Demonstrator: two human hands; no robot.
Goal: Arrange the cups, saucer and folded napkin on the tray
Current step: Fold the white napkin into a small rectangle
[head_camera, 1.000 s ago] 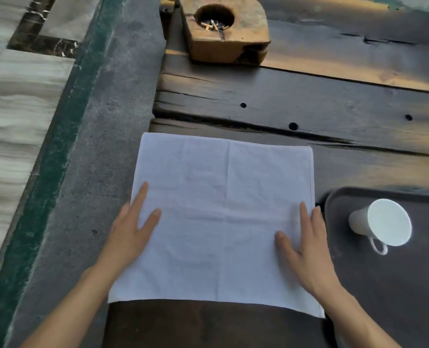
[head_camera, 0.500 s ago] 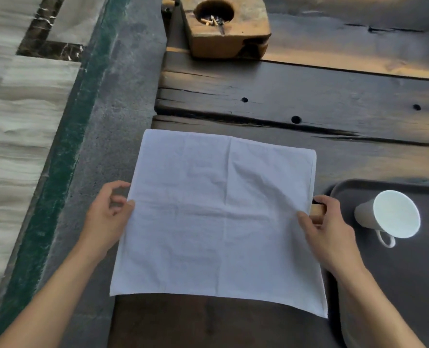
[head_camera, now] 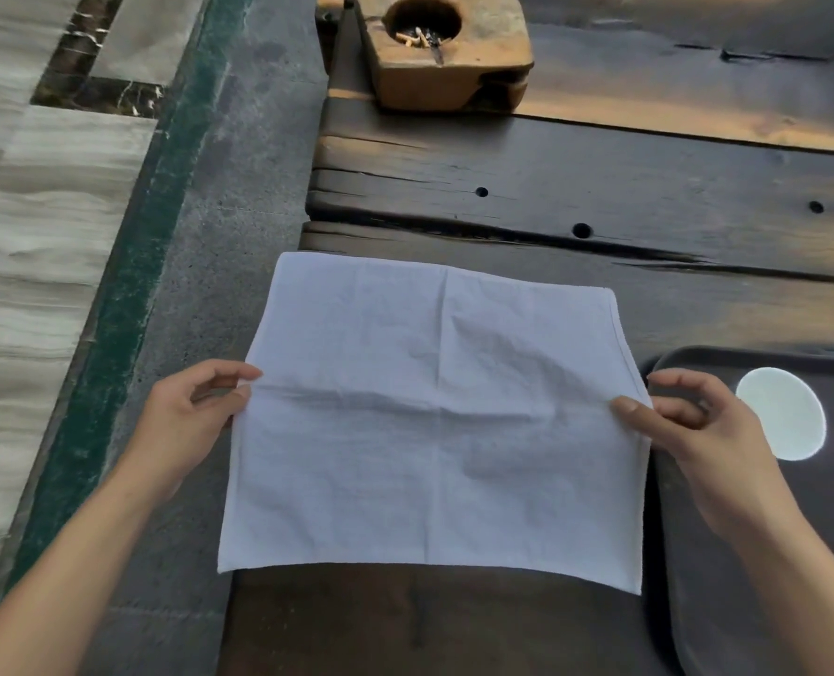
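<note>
Left hand point(head_camera: 185, 422): grip closed in a thumb-and-finger pinch on the left edge of the napkin point(head_camera: 434, 431), about midway along that side. Right hand point(head_camera: 698, 431): same pinch on the right edge, directly opposite. The napkin lies open on the counter point(head_camera: 600, 197), its left part hanging past the counter's edge and a slack ridge raised between the two pinches. Judgement: light, limp cloth; it will sag and crease wherever unsupported, so hold edges or corners in matched pairs. A white cup point(head_camera: 782, 413) sits on the dark tray point(head_camera: 727, 578), just right of the napkin. A wooden ashtray point(head_camera: 447, 56) stands well apart.
</note>
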